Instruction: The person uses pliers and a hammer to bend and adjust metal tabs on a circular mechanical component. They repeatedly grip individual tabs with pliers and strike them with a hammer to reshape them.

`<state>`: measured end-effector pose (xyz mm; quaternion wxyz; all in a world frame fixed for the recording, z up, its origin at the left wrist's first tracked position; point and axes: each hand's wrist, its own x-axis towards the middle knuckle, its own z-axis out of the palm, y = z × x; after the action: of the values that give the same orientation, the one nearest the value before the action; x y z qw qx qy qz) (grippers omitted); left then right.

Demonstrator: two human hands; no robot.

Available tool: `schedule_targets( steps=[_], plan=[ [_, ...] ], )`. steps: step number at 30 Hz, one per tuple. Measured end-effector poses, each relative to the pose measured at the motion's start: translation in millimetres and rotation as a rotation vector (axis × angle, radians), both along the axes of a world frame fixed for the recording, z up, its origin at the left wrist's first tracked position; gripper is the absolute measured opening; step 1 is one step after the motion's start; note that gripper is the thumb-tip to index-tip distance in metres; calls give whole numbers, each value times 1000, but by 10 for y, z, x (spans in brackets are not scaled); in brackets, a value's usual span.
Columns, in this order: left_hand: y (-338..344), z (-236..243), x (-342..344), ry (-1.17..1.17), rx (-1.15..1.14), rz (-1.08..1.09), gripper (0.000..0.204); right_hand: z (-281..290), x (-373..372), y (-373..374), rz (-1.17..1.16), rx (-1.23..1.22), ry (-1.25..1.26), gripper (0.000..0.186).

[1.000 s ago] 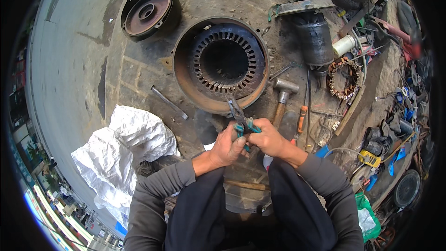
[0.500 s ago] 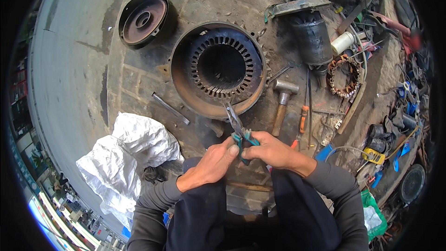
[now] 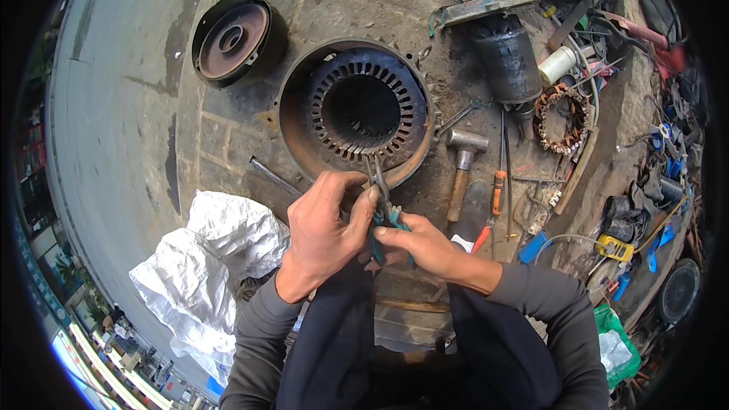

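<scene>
My right hand grips the teal-handled pliers by the handles, near my knees. Their metal jaws point away from me, over the near edge of a round motor housing. A slotted stator core sits inside that housing, its centre dark. Beside the pliers' jaws, my left hand is closed, thumb and curled fingers together next to the metal. Whatever those fingers pinch is hidden. The exact contact between jaws and core is too small to tell.
A hammer and an orange-handled screwdriver lie right of the housing. Farther right are a rotor and a copper-wound ring. A round end cover stands far left. A metal rod and white sack lie left.
My left hand has moved up and forward from the pliers' handles to beside their jaws. The pliers have shifted slightly toward the core, with my right hand still gripping them.
</scene>
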<state>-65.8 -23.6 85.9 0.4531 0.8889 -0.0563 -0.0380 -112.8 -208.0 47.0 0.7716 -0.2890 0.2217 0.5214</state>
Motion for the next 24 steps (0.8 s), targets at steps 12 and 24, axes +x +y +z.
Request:
schedule_targets(
  steps=[12,24],
  plan=[
    [-25,-48,-126,50,51,11,12,-191,-90,198,-118,-11,-115,27],
    [-48,-38,-193,150,-32,104,13,-254,47,24,60,-41,-257,25]
  ],
)
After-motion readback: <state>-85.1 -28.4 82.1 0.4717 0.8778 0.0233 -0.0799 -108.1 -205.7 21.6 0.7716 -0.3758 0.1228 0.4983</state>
